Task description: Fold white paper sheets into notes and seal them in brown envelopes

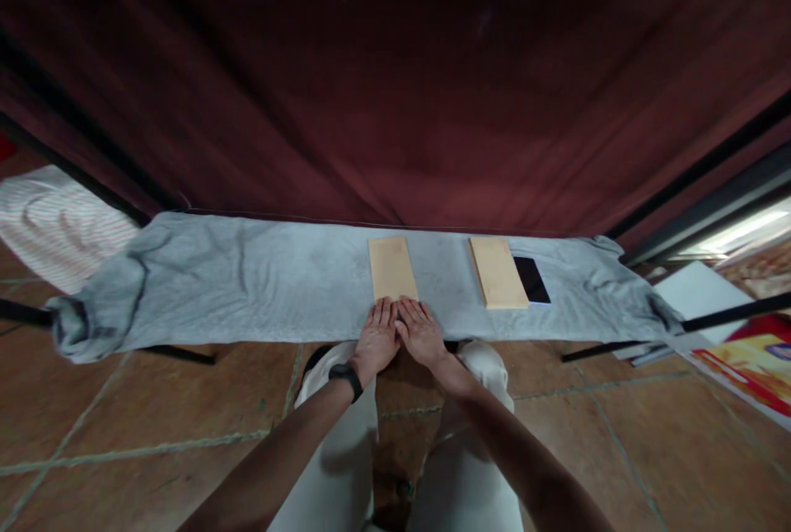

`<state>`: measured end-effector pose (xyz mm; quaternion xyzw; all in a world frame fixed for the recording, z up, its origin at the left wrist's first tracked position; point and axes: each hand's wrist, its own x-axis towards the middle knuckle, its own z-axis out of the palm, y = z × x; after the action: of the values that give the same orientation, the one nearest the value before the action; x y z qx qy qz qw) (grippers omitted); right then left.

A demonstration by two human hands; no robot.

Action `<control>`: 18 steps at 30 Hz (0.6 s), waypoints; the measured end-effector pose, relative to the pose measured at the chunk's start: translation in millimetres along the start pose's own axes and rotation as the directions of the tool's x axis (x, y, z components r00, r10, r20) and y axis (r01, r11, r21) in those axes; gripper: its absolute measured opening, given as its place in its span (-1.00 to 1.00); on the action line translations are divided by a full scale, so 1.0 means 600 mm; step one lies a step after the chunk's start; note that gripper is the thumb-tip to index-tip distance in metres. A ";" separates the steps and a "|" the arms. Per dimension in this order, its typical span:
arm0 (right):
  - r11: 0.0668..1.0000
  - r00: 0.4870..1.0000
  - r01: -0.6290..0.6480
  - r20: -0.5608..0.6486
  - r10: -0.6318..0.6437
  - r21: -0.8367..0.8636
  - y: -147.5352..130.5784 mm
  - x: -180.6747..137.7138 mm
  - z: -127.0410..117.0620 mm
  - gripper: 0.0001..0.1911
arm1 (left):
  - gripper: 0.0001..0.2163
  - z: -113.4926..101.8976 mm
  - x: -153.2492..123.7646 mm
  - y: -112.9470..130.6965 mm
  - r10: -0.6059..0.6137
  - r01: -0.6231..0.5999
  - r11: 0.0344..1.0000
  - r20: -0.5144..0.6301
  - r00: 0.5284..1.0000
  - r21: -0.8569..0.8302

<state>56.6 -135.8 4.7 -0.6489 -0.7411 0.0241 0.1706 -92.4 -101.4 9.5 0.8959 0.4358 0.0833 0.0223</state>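
A flat tan paper piece, which looks like an envelope or paper bag (394,267), lies lengthwise on the grey cloth (278,285). My left hand (378,341) rests palm down with its fingers stretched over the near end of this paper. Beside it, my right hand (421,334) also lies flat there, the thumbs close together. Neither hand grips anything. To the right sits a thicker stack of similar tan paper pieces (499,273). A dark-screened phone (531,279) lies against the stack's right side, perhaps partly under it.
Behind the narrow cloth-covered surface hangs a dark red curtain (395,120). Black frame bars (741,311) run at both sides. A striped cloth (58,223) is at far left; a red and yellow package (757,359) and a white board (701,293) are at right. Tiled floor (185,425) lies below.
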 end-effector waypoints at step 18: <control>1.000 1.000 -0.009 -0.009 0.009 -0.008 0.019 -0.001 -0.005 -0.50 | -0.41 0.004 -0.002 -0.007 0.032 -0.034 0.999 -0.051 0.998 -0.037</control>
<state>68.4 -135.0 4.6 -0.6530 -0.7375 0.0190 0.1710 -96.0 -99.4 6.3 0.9000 0.4198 0.1145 0.0267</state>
